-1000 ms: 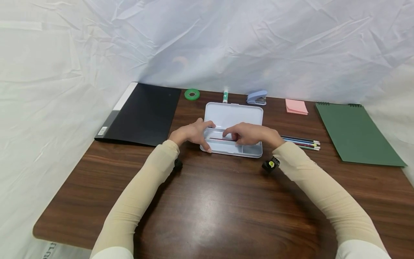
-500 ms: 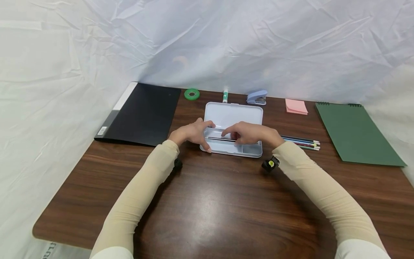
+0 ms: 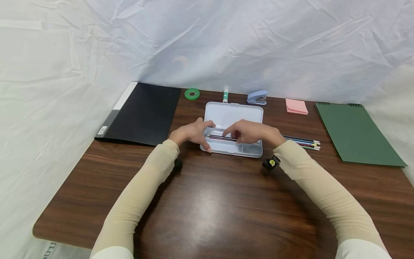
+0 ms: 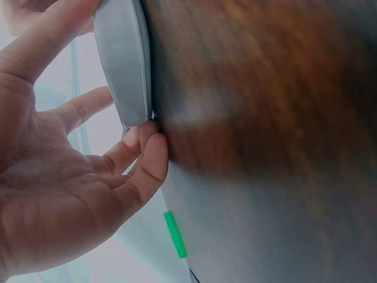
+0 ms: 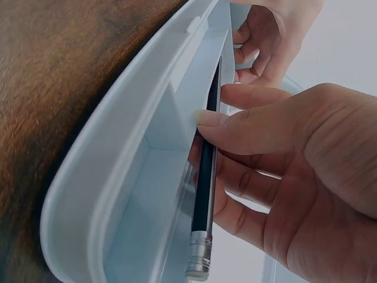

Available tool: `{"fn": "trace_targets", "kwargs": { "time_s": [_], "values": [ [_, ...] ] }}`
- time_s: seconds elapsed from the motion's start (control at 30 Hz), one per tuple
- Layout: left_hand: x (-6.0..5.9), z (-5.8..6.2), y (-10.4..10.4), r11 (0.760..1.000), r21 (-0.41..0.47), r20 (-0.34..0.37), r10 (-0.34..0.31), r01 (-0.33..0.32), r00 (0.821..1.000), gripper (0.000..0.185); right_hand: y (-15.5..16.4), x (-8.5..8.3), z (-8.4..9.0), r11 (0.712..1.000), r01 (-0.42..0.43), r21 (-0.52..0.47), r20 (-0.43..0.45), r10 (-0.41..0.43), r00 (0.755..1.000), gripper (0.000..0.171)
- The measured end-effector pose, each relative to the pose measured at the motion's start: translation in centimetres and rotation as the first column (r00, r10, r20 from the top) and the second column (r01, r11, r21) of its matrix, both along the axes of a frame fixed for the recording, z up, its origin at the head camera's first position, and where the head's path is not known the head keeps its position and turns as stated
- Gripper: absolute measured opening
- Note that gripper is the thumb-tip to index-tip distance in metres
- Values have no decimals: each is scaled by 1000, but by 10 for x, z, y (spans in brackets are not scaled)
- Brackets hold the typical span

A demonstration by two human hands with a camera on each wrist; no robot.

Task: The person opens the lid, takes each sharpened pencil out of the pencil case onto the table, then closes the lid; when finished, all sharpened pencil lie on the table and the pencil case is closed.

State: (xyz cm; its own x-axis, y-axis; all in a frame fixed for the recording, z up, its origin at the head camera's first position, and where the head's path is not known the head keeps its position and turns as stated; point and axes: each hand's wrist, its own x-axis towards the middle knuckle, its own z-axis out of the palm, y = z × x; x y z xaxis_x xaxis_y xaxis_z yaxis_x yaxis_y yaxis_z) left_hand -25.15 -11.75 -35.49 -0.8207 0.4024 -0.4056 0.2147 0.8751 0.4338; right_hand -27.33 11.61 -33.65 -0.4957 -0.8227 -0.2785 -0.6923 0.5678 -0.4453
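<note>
A black folder (image 3: 142, 113) lies far left on the brown surface (image 3: 207, 201), with a green tape roll (image 3: 192, 94) behind it near the white cloth wall. Next comes the left hand (image 3: 191, 133), its grip holding the left end of the open pale blue pencil case (image 3: 233, 117), thumb at the near edge and fingers over the tray. The case sits in the middle of the surface with its lid flat behind it. The right hand (image 3: 250, 132) reaches into the tray, and its grip is pinched on a dark pencil (image 5: 205, 177) lying along the long slot; the hand hides much of the tray. A small marker (image 3: 225, 96) and a blue stapler (image 3: 257, 97) stand behind the case. More pencils (image 3: 302, 142) lie just right of the case, then pink sticky notes (image 3: 296, 107) and a green notebook (image 3: 355, 133).
</note>
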Motion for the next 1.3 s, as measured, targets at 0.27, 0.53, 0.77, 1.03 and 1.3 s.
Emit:
{"fn": "trace_targets", "kwargs": {
  "time_s": [0.27, 0.53, 0.77, 1.03, 1.3],
  "values": [
    [0, 0, 0, 1000, 4, 8, 2, -2, 1000, 94, 7, 1, 4, 1000, 21, -3, -5, -21, 1000, 51],
    [-1, -1, -2, 1000, 14, -2, 11, -11, 1000, 95, 17, 0, 10, 998, 59, 4, 12, -59, 998, 51],
    [-1, -1, -1, 1000, 16, -1, 15, -15, 1000, 95, 25, 1, 15, 997, 72, 28, 16, -72, 997, 54],
    [0, -1, 1, 1000, 16, 6, 15, -15, 1000, 95, 38, 5, 13, 996, 83, 20, 23, -84, 996, 56],
    [2, -1, 2, 1000, 25, 9, 9, -9, 1000, 95, 59, 10, 16, 997, 78, 8, -13, -78, 997, 54]
  ]
}}
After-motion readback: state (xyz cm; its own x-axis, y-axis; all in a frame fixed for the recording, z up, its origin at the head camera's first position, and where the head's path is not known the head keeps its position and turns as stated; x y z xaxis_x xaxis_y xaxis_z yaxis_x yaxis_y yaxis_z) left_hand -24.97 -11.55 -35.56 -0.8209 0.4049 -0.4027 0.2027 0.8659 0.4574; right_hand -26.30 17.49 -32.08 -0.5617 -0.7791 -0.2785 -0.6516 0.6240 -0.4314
